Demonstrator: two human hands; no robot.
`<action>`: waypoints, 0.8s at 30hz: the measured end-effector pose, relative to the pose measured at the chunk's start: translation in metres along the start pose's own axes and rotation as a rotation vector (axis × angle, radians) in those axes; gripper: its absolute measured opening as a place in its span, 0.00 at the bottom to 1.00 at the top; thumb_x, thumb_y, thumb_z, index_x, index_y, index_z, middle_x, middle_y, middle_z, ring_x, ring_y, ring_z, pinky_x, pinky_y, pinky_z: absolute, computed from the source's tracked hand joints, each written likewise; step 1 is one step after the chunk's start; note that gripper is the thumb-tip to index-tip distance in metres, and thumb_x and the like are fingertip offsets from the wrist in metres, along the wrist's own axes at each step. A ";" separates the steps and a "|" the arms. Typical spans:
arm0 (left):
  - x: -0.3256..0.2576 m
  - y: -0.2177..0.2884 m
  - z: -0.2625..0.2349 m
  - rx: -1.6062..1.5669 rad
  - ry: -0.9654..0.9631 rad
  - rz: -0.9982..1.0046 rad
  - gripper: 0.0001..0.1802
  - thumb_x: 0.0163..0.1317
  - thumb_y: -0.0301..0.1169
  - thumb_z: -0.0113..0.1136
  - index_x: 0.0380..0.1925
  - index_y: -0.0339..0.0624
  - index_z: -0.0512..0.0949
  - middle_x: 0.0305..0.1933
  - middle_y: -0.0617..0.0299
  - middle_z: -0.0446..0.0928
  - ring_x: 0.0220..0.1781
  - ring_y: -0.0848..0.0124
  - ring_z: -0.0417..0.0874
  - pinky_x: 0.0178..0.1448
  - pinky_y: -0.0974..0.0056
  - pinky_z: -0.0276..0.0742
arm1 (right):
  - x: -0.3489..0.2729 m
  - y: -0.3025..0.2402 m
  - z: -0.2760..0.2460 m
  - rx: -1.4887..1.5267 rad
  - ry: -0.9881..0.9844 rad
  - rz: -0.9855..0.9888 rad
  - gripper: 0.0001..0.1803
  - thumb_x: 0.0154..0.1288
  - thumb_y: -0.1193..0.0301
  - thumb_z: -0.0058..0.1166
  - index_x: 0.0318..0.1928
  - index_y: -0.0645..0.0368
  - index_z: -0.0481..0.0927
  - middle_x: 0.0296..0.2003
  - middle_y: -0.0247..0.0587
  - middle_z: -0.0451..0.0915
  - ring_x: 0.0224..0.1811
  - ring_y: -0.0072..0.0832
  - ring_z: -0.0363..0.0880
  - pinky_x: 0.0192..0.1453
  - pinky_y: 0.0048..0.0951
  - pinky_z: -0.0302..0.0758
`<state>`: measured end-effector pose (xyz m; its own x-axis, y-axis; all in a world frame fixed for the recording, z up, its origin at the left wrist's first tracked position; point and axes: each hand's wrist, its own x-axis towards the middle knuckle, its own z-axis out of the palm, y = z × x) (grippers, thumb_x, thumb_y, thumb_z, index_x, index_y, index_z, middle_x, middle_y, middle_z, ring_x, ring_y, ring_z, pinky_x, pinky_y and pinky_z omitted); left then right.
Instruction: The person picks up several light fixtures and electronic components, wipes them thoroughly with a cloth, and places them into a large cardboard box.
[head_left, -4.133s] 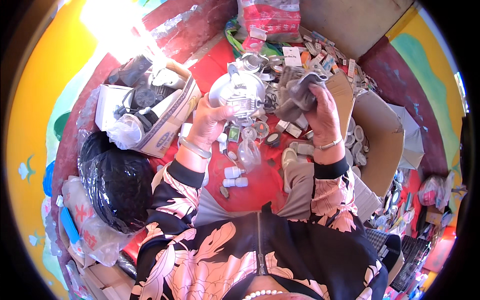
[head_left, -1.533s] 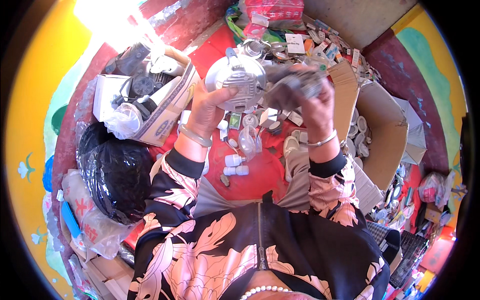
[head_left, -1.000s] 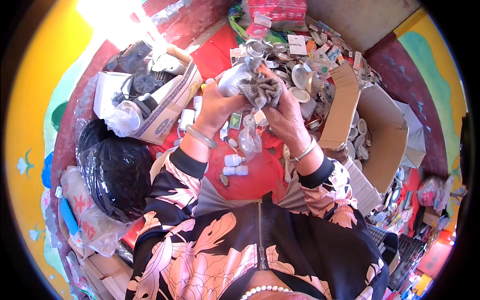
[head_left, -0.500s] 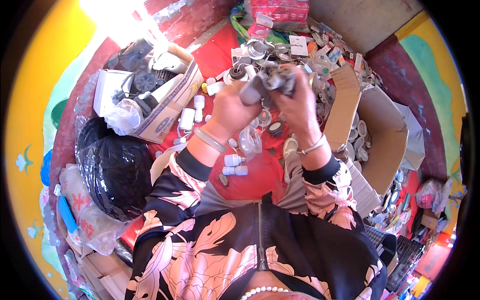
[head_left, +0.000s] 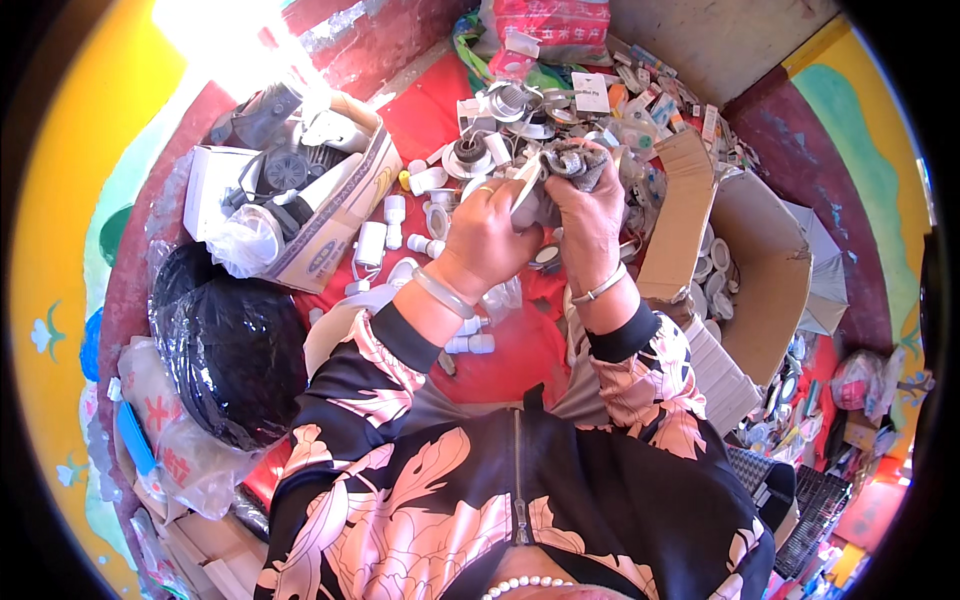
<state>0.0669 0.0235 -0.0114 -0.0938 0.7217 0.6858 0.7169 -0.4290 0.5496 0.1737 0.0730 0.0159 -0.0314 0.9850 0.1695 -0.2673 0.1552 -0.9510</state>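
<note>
Both my hands are raised over the red cloth (head_left: 520,345), close together. My left hand (head_left: 485,240) is closed on a white-rimmed lamp fitting (head_left: 527,188), tilted so that its thin rim shows nearly edge-on. My right hand (head_left: 592,225) is closed on a bunched grey cloth (head_left: 577,162), which sticks out above the fingers close beside the fitting. The fingers hide much of the fitting, so I cannot tell whether the cloth touches it. Beyond my left hand lies a round white downlight (head_left: 468,157), and white bulbs (head_left: 470,343) lie below my hands.
At the left stands a carton (head_left: 335,215) of dark and white lamp parts, with a black plastic bag (head_left: 225,345) nearer me. An open cardboard box (head_left: 765,255) with white round fittings is on the right. Small boxes and lamps (head_left: 640,110) are heaped at the back.
The fitting in my left hand has turned, and its white rim now shows edge-on. My left hand has moved slightly nearer to me. The cloth stays in my right hand, now less blurred.
</note>
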 end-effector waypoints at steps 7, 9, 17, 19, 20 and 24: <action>-0.005 -0.003 0.004 0.059 -0.016 -0.002 0.21 0.35 0.28 0.65 0.34 0.37 0.74 0.31 0.51 0.76 0.32 0.54 0.79 0.37 0.58 0.77 | 0.010 0.001 -0.003 -0.090 -0.025 0.106 0.15 0.46 0.81 0.56 0.39 0.62 0.77 0.31 0.31 0.78 0.31 0.16 0.73 0.34 0.20 0.71; -0.006 -0.003 0.004 0.065 -0.015 0.004 0.21 0.35 0.28 0.65 0.34 0.37 0.74 0.31 0.50 0.76 0.32 0.54 0.79 0.37 0.58 0.77 | 0.010 0.006 -0.004 -0.083 -0.006 0.096 0.15 0.46 0.81 0.56 0.39 0.62 0.77 0.31 0.32 0.78 0.31 0.16 0.73 0.34 0.20 0.71; 0.000 -0.006 0.002 0.065 -0.001 0.016 0.21 0.37 0.24 0.64 0.37 0.35 0.75 0.32 0.51 0.77 0.32 0.54 0.79 0.37 0.58 0.78 | 0.010 0.005 -0.009 -0.093 -0.100 0.028 0.20 0.44 0.86 0.56 0.41 0.61 0.76 0.34 0.31 0.78 0.35 0.17 0.74 0.39 0.19 0.73; -0.003 -0.006 0.004 0.069 -0.017 -0.005 0.23 0.36 0.27 0.65 0.38 0.35 0.74 0.34 0.49 0.77 0.34 0.54 0.80 0.38 0.58 0.78 | 0.010 0.004 -0.010 -0.046 -0.102 0.044 0.20 0.44 0.87 0.56 0.41 0.60 0.75 0.34 0.31 0.77 0.35 0.17 0.74 0.40 0.19 0.73; -0.004 -0.007 0.006 0.071 -0.024 -0.015 0.24 0.35 0.28 0.65 0.38 0.35 0.74 0.35 0.49 0.77 0.35 0.54 0.80 0.39 0.58 0.78 | 0.009 0.002 -0.009 -0.025 -0.098 0.060 0.20 0.44 0.87 0.56 0.41 0.60 0.74 0.34 0.30 0.77 0.35 0.17 0.73 0.40 0.19 0.73; -0.006 -0.008 0.010 0.052 0.002 -0.016 0.25 0.35 0.29 0.66 0.38 0.35 0.74 0.35 0.49 0.77 0.35 0.54 0.80 0.39 0.58 0.78 | 0.010 0.001 -0.008 0.060 -0.105 0.098 0.19 0.44 0.86 0.56 0.39 0.60 0.74 0.33 0.30 0.76 0.34 0.17 0.73 0.38 0.19 0.72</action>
<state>0.0684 0.0280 -0.0246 -0.1068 0.7272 0.6780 0.7502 -0.3886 0.5349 0.1806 0.0835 0.0141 -0.1603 0.9813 0.1062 -0.3150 0.0512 -0.9477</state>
